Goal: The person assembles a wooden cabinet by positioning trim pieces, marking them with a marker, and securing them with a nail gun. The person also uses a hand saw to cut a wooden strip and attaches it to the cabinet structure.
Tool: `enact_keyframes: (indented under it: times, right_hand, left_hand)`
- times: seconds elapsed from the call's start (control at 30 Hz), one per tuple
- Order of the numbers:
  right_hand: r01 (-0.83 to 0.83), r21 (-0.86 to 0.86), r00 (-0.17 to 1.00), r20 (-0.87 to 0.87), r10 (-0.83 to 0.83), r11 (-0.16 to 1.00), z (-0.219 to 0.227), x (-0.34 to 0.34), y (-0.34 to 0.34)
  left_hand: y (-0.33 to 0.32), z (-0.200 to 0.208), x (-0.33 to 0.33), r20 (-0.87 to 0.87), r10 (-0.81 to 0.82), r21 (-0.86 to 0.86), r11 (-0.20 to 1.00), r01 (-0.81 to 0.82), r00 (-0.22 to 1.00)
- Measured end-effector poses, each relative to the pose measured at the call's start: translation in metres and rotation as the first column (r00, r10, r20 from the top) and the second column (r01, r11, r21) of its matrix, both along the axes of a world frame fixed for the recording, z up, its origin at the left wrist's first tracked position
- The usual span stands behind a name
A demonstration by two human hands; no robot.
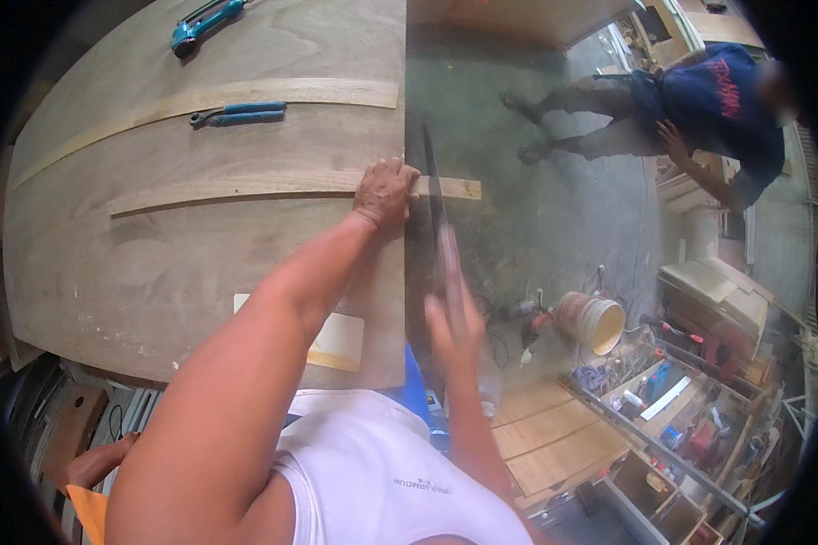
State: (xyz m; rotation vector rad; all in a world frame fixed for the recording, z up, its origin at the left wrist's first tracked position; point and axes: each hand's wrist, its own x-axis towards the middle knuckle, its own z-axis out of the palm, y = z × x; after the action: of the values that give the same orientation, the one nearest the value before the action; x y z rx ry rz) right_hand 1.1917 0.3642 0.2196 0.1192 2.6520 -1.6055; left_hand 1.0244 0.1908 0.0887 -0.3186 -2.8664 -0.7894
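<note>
A narrow wooden strip [264, 188] lies across the plywood tabletop [136, 263], its right end sticking out past the table edge. My left hand [386, 189] grips the strip at that edge, with fingers curled over it. My right hand [457, 327], blurred by motion, is closed round the handle of a handsaw. The dark blade of the handsaw [434, 182] crosses the overhanging part of the strip, just right of my left hand. How deep the blade sits in the wood cannot be made out.
Blue-handled pincers [245, 113] rest beside a longer wooden strip [318, 92]; a teal hand tool [204, 27] lies farther back. On the right, a person [700, 118] stands near stacked boards. A bucket [591, 322] and a divided tool box [691, 409] are on that side.
</note>
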Motion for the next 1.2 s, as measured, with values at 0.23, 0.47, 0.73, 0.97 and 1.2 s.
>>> enact_keyframes:
  times: [0.23,0.47,0.73,0.97,1.2]
  right_hand:
    - [-0.005,0.078,0.996,-0.088,0.012,0.997,-0.012,-0.008,0.003]
    - [0.107,-0.276,0.972,0.229,-0.043,0.955,-0.044,-0.140,-0.023]
    - [-0.009,-0.045,0.998,0.054,0.011,0.999,0.017,0.013,-0.001]
    - [0.015,-0.043,1.000,0.000,-0.015,0.999,-0.016,0.014,0.006]
    - [0.041,-0.024,0.994,-0.100,-0.044,0.999,-0.053,-0.052,-0.013]
  left_hand:
    - [0.005,0.003,0.005,0.003,-0.024,0.022,0.999,0.024,1.000]
    - [0.009,0.006,0.003,0.013,-0.009,-0.042,0.999,0.010,1.000]
    - [0.004,0.000,0.006,0.002,0.028,0.002,1.000,-0.028,1.000]
    - [0.006,0.001,0.003,0.009,-0.003,0.015,1.000,0.002,1.000]
    - [0.003,-0.006,0.002,0.012,0.019,-0.042,0.999,-0.018,1.000]
